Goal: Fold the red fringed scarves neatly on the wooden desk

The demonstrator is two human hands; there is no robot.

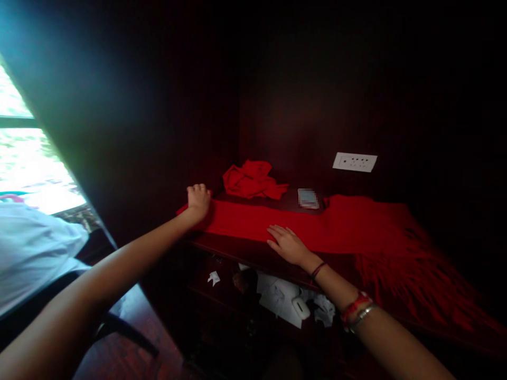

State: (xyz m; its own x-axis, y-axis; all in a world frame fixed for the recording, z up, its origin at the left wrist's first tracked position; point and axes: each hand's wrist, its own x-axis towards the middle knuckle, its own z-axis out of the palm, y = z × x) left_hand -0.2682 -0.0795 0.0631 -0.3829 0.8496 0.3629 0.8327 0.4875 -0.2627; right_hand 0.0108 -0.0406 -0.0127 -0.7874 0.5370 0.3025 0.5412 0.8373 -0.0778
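A long red scarf (356, 224) with fringe lies spread along a dark wooden shelf, its tassels hanging toward the right. At the scarf's left end my left hand (199, 201) is closed, its fingers curled around the red fabric. My right hand (288, 245) rests flat on the middle of the scarf near the front edge, fingers stretched out. Bracelets circle my right wrist and forearm. Behind the scarf, a crumpled red cloth (251, 180) sits in the back left corner.
A small pixelated flat item (308, 198) lies behind the scarf. On the back wall is a white power socket (355, 162). The lower shelf holds crumpled papers (325, 309) and a white case-like object (300, 307). A chair with white fabric (35, 248) stands left, by a bright window.
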